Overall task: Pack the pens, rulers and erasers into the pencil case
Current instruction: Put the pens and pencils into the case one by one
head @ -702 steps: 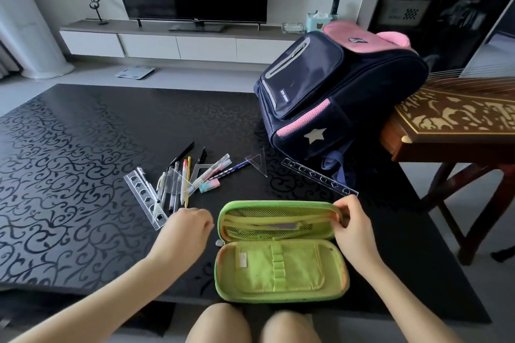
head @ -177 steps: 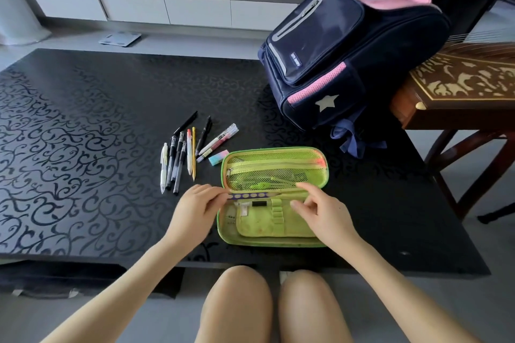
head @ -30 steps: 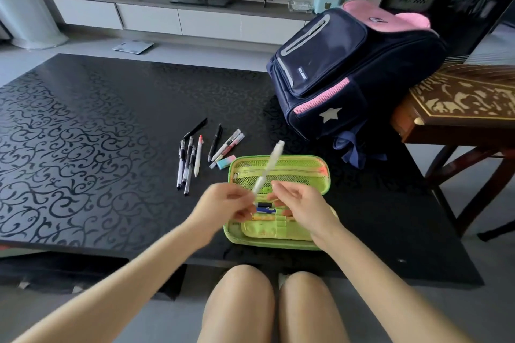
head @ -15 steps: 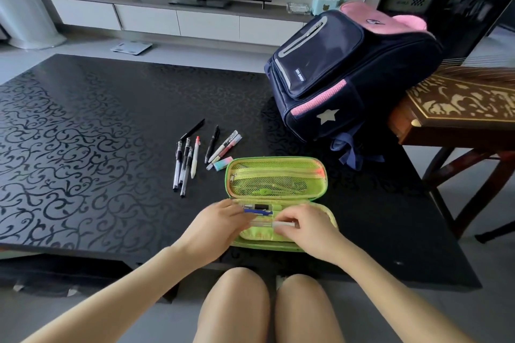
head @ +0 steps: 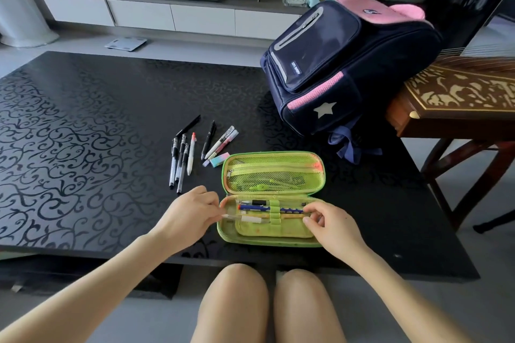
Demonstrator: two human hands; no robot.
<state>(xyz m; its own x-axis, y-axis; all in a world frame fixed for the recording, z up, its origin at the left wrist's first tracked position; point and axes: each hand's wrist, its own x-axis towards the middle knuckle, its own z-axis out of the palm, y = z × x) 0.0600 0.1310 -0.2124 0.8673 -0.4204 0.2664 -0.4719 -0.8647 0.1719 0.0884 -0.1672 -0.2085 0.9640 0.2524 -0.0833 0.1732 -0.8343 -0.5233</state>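
Head view. Seated at the black tabletop [head: 83, 133], with the green pencil case [head: 278, 231] open flat close to its near edge and the lid laid back toward the backpack [head: 348, 64]. Pinching the left end of a white pen [head: 250, 219] in the fingers of the left hand [head: 189, 220], and feeding it across the case's lower half under the elastic loops [head: 274, 211], just below a blue pen [head: 253, 207] already seated there. Bracketing the right ends of those pens with the curled thumb and forefinger of the right hand [head: 331, 224]. Cannot tell whether clamped on a tip or only steadying. Probably about midway. Looks to have the rulers [head: 267, 179] tucked behind the lid's mesh, but not yet the loose pens [head: 181, 159] lined up on the tabletop left of the lid, nor the pastel eraser [head: 219, 160] just beside the lid's left corner.

Risks from here:
- Could snag the white pen's clip or tip on a loop if pushed at a slant, bunching the elastic and dragging the blue pen askew.
- Could shove the light case sideways or off the near edge by pressing too hard along its length.
- Could run out of loops with so many pens left, then jam the zip on any dropped in loose.
- Could overlook the small eraser beside the lid.
- Could set the loose pens rolling with a careless sweep of the left wrist on reaching back.
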